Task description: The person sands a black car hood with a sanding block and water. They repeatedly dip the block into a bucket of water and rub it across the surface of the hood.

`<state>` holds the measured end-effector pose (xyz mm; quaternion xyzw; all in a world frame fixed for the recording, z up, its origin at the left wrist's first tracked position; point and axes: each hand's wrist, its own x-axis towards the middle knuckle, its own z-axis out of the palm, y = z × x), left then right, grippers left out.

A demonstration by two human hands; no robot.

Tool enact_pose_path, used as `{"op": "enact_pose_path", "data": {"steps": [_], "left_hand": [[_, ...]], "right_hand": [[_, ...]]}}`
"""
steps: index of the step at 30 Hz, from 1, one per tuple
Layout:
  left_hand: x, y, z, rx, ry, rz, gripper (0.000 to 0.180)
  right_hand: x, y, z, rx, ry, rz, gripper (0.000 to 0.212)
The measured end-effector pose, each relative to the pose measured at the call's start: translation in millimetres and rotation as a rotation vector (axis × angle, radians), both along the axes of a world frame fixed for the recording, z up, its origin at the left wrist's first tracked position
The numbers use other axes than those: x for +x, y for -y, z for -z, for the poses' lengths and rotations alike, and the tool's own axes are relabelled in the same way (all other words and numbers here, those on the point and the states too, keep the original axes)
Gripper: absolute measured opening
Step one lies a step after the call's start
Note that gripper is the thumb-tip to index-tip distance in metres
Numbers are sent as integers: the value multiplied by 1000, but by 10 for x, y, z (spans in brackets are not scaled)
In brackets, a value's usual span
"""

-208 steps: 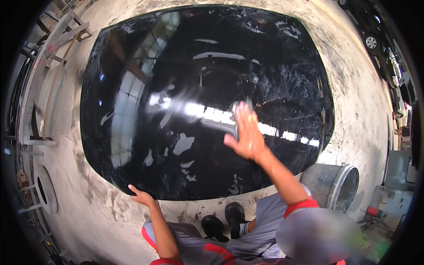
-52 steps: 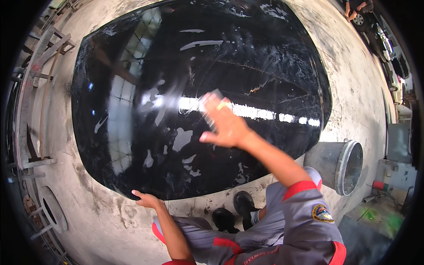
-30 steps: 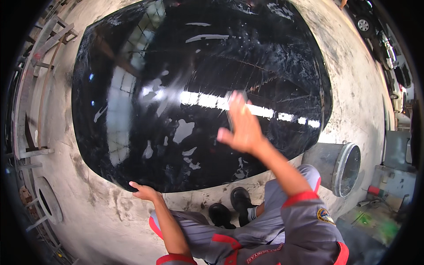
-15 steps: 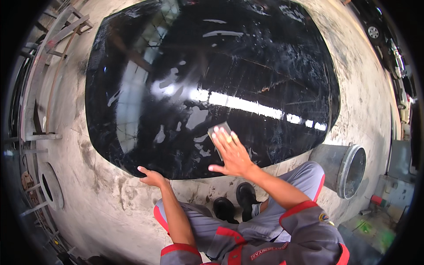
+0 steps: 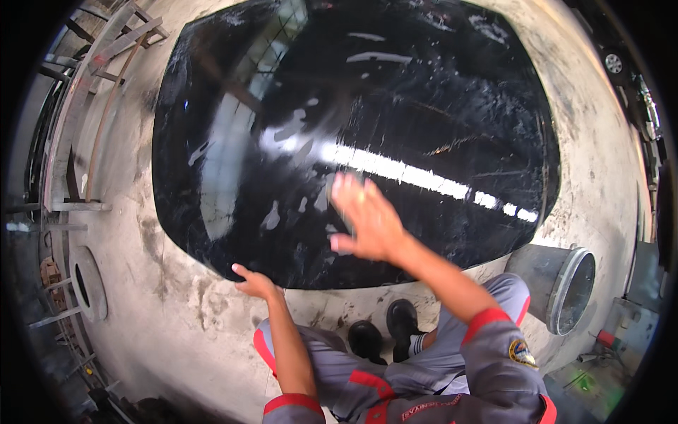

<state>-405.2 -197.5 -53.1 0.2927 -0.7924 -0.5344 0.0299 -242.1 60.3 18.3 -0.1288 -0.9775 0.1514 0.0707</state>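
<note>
A large, glossy black car hood (image 5: 452, 219) lies in front of me, streaked with wet patches and bright reflections. At its near left edge my left hand (image 5: 257, 284) is closed on the rim, thumb on top and the other fingers mostly hidden. My right hand (image 5: 371, 222) lies over the near middle of the panel, fingers stretched out and smeared by motion. A thin grey rectangular sheet, like sandpaper, showed under these fingers a moment ago; the hand and the blur now hide it.
To the right, a grey bucket (image 5: 540, 283) lies on its side by my knee. My black shoes (image 5: 402, 319) stand just below the hood's near edge. A rack frame (image 5: 78, 205) and a tire (image 5: 88, 283) are at the left. Parked cars (image 5: 613, 65) line the far right.
My right hand has slid forward and left over the hood relative to the panel. The left hand stays at the rim. The whole view has shifted slightly.
</note>
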Motion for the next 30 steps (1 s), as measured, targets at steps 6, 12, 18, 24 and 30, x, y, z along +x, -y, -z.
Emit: {"op": "enact_pose_path", "data": {"steps": [6, 12, 18, 24, 30], "left_hand": [[12, -78, 277, -71, 6, 16, 85], [-63, -41, 44, 12, -36, -8, 87], [90, -188, 282, -114, 25, 26, 90], [13, -59, 54, -57, -1, 12, 84], [29, -188, 138, -20, 16, 27, 81]], "right_hand": [[-621, -871, 201, 82, -194, 355, 101], [237, 41, 37, -91, 28, -70, 103], [-244, -1453, 236, 143, -104, 496, 105], [342, 196, 69, -137, 75, 160, 104], [-500, -864, 165, -11, -105, 389, 101]]}}
